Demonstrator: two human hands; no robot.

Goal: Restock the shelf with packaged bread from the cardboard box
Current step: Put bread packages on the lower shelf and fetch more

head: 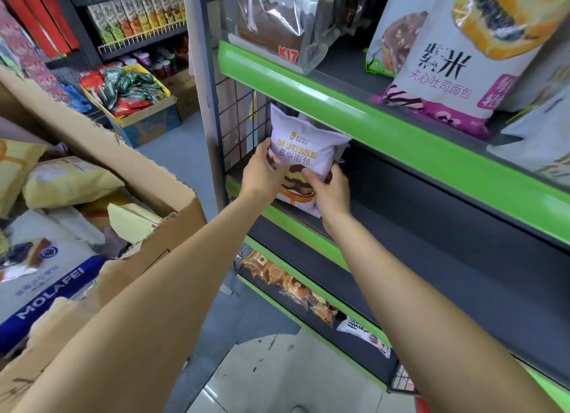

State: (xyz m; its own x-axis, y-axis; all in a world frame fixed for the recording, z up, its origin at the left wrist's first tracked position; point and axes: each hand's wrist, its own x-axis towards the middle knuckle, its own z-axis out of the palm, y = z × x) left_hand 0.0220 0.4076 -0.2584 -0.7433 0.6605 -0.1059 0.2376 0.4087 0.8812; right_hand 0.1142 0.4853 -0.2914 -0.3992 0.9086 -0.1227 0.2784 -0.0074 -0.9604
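Both arms outstretched, hands (294, 181) curled, gripping

Bright, even indoor light through a wide-angle head view

Soft light falls from above; white glare streaks the glossy green plastic shelf edge (324, 95) and the crinkled silver-clear foil bag (277, 14) at the top. The recess under that edge lies in deep shadow. Straight shelf lines bow toward the borders, and the torn brown cardboard box (148, 178) and far racks look soft and slightly smeared.
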